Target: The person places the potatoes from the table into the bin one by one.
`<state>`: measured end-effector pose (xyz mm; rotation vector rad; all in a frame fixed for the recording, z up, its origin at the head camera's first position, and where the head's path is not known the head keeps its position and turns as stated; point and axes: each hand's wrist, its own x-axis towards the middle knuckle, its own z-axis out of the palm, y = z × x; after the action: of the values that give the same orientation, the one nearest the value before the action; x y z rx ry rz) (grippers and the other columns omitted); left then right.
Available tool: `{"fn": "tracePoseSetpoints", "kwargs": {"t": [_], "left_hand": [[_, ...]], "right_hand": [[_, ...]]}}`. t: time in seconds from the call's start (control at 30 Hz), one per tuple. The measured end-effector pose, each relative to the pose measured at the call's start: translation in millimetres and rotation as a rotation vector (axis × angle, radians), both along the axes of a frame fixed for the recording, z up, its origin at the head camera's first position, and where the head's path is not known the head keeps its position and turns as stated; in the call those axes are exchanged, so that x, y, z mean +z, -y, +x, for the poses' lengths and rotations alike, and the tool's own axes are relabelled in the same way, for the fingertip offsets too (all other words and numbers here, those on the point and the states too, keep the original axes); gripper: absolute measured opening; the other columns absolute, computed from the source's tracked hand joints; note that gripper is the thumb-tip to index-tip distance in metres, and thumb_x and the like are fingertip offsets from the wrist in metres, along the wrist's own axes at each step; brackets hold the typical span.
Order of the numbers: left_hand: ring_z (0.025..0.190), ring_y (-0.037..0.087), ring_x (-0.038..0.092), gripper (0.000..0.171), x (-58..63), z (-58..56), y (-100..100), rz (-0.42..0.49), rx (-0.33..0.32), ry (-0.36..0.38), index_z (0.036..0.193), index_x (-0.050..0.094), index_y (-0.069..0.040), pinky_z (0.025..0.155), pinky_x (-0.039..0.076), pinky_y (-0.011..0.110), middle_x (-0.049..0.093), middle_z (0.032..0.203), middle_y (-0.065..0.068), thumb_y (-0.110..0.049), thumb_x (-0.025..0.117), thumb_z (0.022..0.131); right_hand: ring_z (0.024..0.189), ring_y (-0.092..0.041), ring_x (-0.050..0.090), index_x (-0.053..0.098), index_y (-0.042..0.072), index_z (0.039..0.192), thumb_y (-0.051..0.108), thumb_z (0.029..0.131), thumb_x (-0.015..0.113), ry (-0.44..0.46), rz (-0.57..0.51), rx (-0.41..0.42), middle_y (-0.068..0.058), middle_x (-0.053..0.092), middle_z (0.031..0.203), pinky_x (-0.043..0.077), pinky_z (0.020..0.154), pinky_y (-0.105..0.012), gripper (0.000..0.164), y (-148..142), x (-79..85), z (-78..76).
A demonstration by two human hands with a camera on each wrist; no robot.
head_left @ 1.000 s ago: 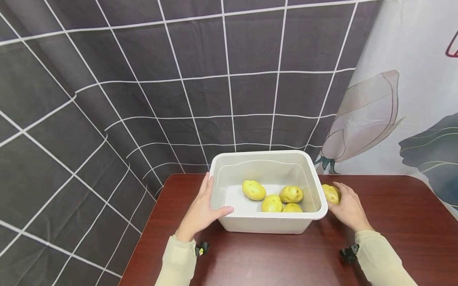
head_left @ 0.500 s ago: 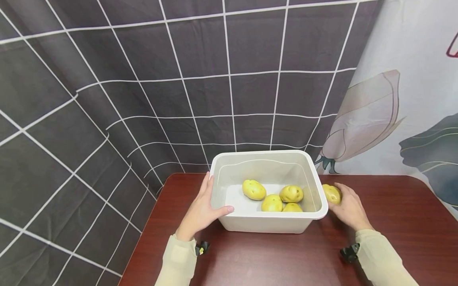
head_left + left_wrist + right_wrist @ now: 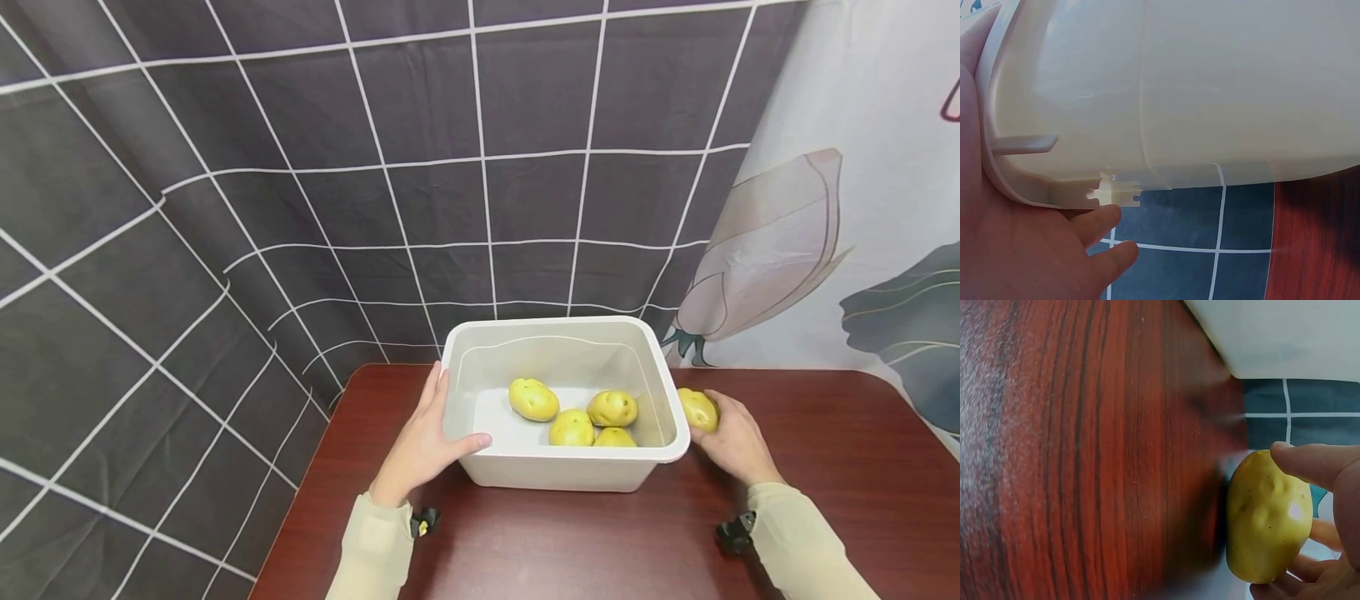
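My left hand (image 3: pixel 417 448) grips the left front corner of a white plastic bin (image 3: pixel 555 473), thumb over the front rim and fingers along the outer left side. Up close in the left wrist view, the bin's outer wall (image 3: pixel 1210 94) fills most of the picture. Just outside the bin's right side, my right hand (image 3: pixel 738 443) holds a yellow potato (image 3: pixel 698 410) between thumb and fingers. The right wrist view shows that potato (image 3: pixel 1269 519) beside the wooden surface. Several more potatoes lie inside the bin, one yellow potato (image 3: pixel 533 400) apart from a cluster at the right.
Under the bin is a reddish-brown wooden table (image 3: pixel 570 550). A dark grey cloth with white grid lines (image 3: pixel 420 200) hangs behind and to the left. A pale floral cloth (image 3: pixel 795 317) hangs behind at the right. Each wrist wears a small black device (image 3: pixel 735 533).
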<state>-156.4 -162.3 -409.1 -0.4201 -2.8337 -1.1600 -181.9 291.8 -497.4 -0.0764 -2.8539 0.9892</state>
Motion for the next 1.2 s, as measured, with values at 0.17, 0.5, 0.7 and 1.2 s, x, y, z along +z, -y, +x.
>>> {"fn": "tracePoseSetpoints", "kwargs": {"t": [0.17, 0.5, 0.7, 1.2], "left_hand": [[0.149, 0.025, 0.027, 0.118, 0.2, 1.1, 0.2, 0.002, 0.0, 0.005, 0.162, 0.016, -0.008, 0.114, 0.033, 0.051, 0.003, 0.168, -0.005, -0.064, 0.077, 0.077], [0.149, 0.025, 0.027, 0.118, -0.3, 0.7, 0.2, -0.001, -0.003, -0.004, 0.162, 0.016, -0.009, 0.113, 0.034, 0.052, 0.003, 0.168, -0.005, -0.064, 0.077, 0.077], [0.148, 0.026, 0.028, 0.118, -0.2, 1.2, 0.1, 0.0, 0.002, 0.002, 0.162, 0.017, -0.009, 0.113, 0.034, 0.051, 0.003, 0.168, -0.005, -0.064, 0.078, 0.077], [0.149, 0.025, 0.027, 0.117, -0.7, 0.5, 0.7, -0.011, 0.001, -0.001, 0.162, 0.016, -0.009, 0.114, 0.033, 0.051, 0.002, 0.168, -0.006, -0.063, 0.078, 0.078]], "right_hand": [[0.117, -0.054, 0.041, 0.035, -0.018, 0.142, 0.023, 0.085, 0.077, -0.005, 0.0, 0.005, -0.042, 0.039, 0.134, 0.036, 0.095, -0.069, 0.082, -0.7, -1.9, -0.3], [0.112, -0.054, 0.043, 0.035, -0.018, 0.141, 0.021, 0.085, 0.077, -0.025, -0.002, 0.004, -0.042, 0.042, 0.13, 0.038, 0.091, -0.067, 0.08, -2.7, -4.5, -0.2], [0.112, -0.055, 0.044, 0.031, -0.019, 0.142, 0.019, 0.085, 0.076, 0.009, -0.002, 0.004, -0.043, 0.041, 0.13, 0.038, 0.093, -0.07, 0.083, -3.7, -6.4, -1.1], [0.111, -0.055, 0.047, 0.031, -0.016, 0.145, 0.024, 0.085, 0.078, 0.052, -0.002, -0.008, -0.042, 0.043, 0.132, 0.039, 0.094, -0.069, 0.086, -6.9, -7.3, -0.9]]}}
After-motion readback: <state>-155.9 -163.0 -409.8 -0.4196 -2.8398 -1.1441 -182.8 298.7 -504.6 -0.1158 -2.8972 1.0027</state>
